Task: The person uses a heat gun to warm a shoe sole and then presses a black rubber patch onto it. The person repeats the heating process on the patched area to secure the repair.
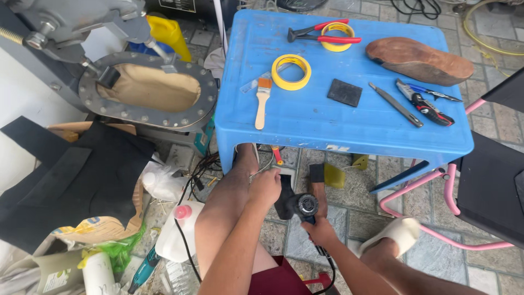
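Near the front edge of the blue plastic table [305, 123], the right hand [321, 232] grips a black heat gun [305, 207] while the left hand [266, 187] clasps a black sole piece [284, 198] above the tiled floor [355, 213].

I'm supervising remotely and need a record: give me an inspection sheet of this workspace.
Surface: blue plastic table, tiled floor below.
Job's things: black heat gun aimed at a dark flat piece beside a wooden block.
Clutter: two yellow tape rolls, brush, red pliers, brown shoe last, black pad, file, cutters.
Hands: left hand holds the dark piece; right hand grips the heat gun.
Cables: black cord on floor.
Surroundings: grey press machine, black sheets, pink chair.
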